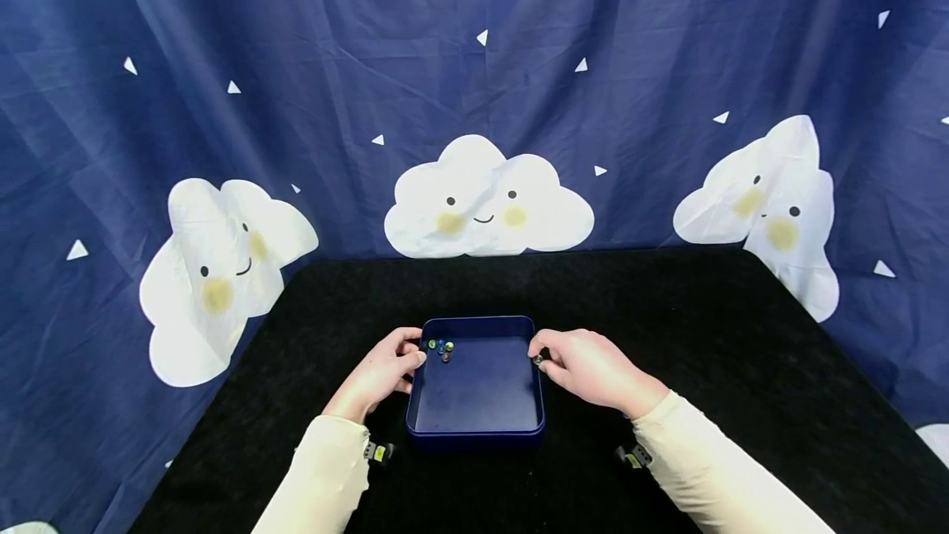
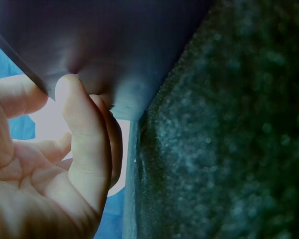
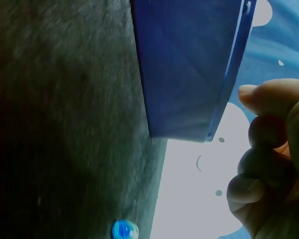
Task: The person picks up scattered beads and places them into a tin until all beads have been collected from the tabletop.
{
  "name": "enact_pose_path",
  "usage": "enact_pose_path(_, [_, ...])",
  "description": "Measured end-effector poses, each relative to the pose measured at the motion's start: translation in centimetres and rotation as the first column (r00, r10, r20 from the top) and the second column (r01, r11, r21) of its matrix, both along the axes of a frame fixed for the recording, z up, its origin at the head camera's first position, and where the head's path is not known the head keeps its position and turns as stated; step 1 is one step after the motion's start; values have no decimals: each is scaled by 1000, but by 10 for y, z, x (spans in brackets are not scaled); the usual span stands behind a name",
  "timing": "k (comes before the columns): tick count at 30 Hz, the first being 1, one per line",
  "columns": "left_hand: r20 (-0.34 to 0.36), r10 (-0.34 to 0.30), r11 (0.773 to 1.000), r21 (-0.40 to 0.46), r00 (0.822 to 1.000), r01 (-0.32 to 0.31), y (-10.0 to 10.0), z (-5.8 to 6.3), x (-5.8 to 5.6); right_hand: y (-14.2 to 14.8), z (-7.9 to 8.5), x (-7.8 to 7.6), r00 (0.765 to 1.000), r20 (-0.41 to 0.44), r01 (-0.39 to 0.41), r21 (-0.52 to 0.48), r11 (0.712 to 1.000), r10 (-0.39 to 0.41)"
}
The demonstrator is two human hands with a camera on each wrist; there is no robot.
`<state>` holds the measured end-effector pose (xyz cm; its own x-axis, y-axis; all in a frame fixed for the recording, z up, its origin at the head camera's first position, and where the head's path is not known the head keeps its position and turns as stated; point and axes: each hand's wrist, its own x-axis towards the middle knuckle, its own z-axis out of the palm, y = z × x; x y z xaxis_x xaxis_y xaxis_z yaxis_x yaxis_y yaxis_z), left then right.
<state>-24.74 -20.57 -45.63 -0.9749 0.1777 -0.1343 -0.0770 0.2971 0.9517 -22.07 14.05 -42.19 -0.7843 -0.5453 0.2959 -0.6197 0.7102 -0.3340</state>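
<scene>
A dark blue square tray (image 1: 474, 437) stands on the black cloth. Several small glass marbles (image 1: 449, 346) lie together in its far left corner, some green, some blue, one reddish. My left hand (image 1: 383, 369) grips the tray's left wall, thumb at the rim and fingertips against the outside; the left wrist view has these fingers (image 2: 82, 124) close up. Over the right rim, my right hand (image 1: 589, 365) pinches a dark, shiny marble (image 1: 538, 359) between thumb and forefinger. That marble is hidden in the right wrist view, where the other fingers (image 3: 249, 191) look curled in.
One blue marble (image 3: 124, 229) sits on the cloth to the right of the tray; the head view does not show it. The black-covered table (image 1: 356, 295) ends at a dark blue curtain (image 1: 415, 39) with white clouds. A small wrist camera (image 1: 635, 457) sits below each forearm.
</scene>
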Motion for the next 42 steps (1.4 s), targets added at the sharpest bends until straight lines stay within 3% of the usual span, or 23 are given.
enact_pose_path(12, [1, -4, 1000, 15, 1000, 4, 1, 0, 0, -5, 0, -4, 1000, -4, 27, 12, 1000, -27])
enact_pose_path(42, [9, 2, 1000, -7, 1000, -2, 2, 3, 1, 49, 8, -4, 989, 70, 129, -13, 992, -127])
